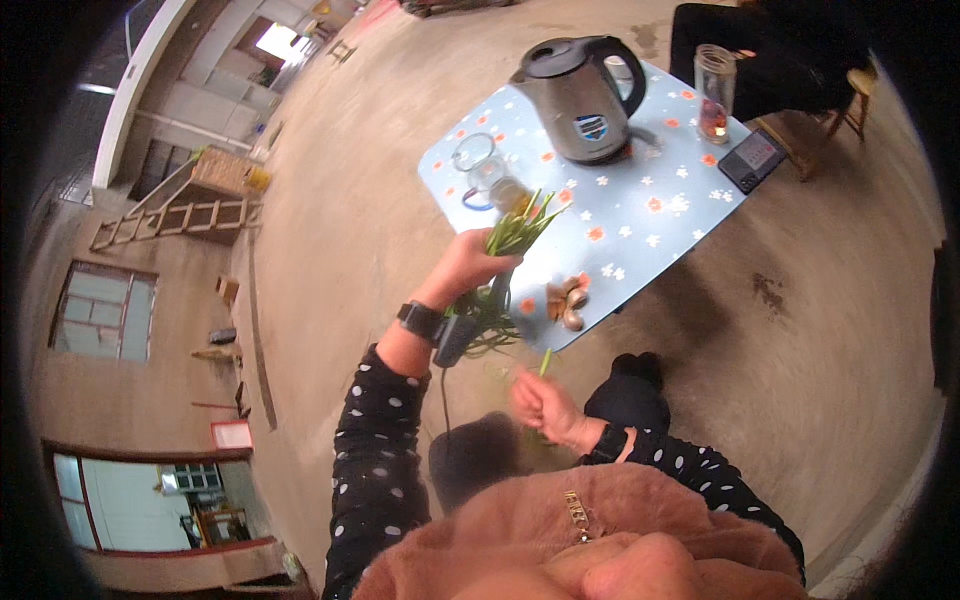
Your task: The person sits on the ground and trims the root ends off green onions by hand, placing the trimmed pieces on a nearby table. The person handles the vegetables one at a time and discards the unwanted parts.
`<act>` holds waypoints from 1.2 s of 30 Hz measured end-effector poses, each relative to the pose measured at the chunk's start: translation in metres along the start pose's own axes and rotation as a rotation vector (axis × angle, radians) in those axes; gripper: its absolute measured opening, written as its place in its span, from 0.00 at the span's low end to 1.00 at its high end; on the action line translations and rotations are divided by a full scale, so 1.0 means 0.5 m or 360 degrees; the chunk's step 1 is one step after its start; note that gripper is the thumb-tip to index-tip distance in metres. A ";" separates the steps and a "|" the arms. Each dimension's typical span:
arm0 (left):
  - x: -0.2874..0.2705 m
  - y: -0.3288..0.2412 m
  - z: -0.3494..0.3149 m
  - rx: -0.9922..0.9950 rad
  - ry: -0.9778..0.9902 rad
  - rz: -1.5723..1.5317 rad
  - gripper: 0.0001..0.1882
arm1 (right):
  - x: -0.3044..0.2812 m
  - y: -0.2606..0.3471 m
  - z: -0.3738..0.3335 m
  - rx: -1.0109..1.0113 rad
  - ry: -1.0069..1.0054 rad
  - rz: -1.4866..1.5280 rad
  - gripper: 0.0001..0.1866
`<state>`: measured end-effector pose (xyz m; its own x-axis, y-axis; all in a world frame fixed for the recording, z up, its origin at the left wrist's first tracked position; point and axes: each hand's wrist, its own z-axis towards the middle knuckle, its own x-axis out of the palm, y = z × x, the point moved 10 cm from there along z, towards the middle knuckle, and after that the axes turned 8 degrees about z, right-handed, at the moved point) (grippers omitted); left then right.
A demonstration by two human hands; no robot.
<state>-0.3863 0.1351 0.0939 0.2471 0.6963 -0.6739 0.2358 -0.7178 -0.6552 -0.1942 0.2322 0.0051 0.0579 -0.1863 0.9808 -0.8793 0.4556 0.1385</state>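
My left hand (pixel 470 268) is closed round a bunch of long thin green stems (pixel 522 232), held over the near left edge of the small table. The cut-looking ends stick up past my fingers, and the rest hangs below in loose curls. Lower and to the right, my right hand (pixel 545 402) pinches one green stem (pixel 545 362) whose tip pokes up above the fingers; motion blurs this hand a little. Close by on the table's corner lie several brownish bulbs, seemingly garlic (pixel 568 302).
The blue flowered table (pixel 640 215) bears a grey kettle (pixel 575 105), glass cups (pixel 480 165), a clear bottle (pixel 714 95) and a dark handheld device (pixel 752 160). Someone in dark clothing (pixel 765 60) sits at the far right. A wooden ladder (pixel 180 222) leans at the left.
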 end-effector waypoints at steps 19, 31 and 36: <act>0.174 0.125 -0.570 -0.0263 0.0186 -0.0416 0.10 | 0.118 -0.079 -0.072 -0.0095 -0.0101 -0.0792 0.18; 0.151 0.197 -0.753 -0.0389 -0.0404 -0.1178 0.27 | 0.104 -0.077 -0.097 -0.0370 -0.0314 -0.1044 0.18; 0.104 0.292 -0.838 -0.0434 -0.0710 -0.1547 0.18 | 0.090 -0.020 -0.105 -0.0415 -0.0376 -0.1206 0.18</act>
<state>0.0546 0.0651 0.1064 -0.5046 0.8633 -0.0111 0.3585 0.1978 -0.9123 -0.1580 0.2647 0.0552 0.4635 -0.6878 0.5587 -0.5028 0.3150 0.8050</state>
